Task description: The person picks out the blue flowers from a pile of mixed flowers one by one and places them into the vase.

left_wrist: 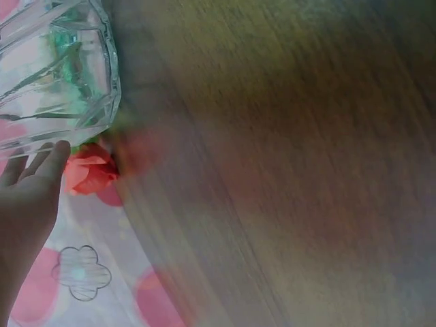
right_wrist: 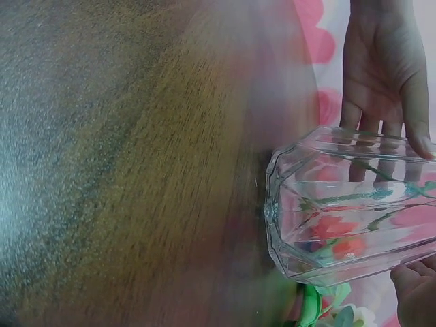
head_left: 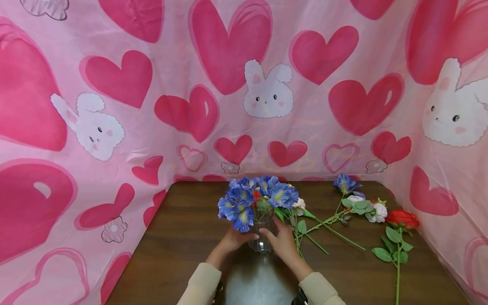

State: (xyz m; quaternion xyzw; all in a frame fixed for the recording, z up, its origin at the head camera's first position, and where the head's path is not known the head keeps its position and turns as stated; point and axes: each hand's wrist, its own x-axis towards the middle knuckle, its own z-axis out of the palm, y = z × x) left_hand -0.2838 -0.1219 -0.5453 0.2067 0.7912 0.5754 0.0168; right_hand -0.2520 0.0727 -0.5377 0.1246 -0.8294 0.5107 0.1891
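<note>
Between my two hands stands a clear glass vase (head_left: 260, 245), its faceted wall (right_wrist: 354, 204) showing green stems inside. Large blue flowers (head_left: 239, 205) with yellow centres fill its mouth, and a little red shows among them. My left hand (head_left: 233, 239) holds the vase's left side, and my right hand (head_left: 284, 242) holds its right side with the thumb on the near face. The right wrist view shows the left hand's fingers laid along the glass. In the left wrist view the right hand's fingertips (left_wrist: 60, 150) are at the glass, with a red rose (left_wrist: 90, 169) beyond.
Right of the vase lie several loose stems (head_left: 324, 224) with white flowers (head_left: 378, 212) and a blue flower (head_left: 346, 184). A long-stemmed red rose (head_left: 403, 218) lies near the right edge of the brown table (head_left: 171, 245). A pink heart-patterned cloth (head_left: 267, 131) hangs around it.
</note>
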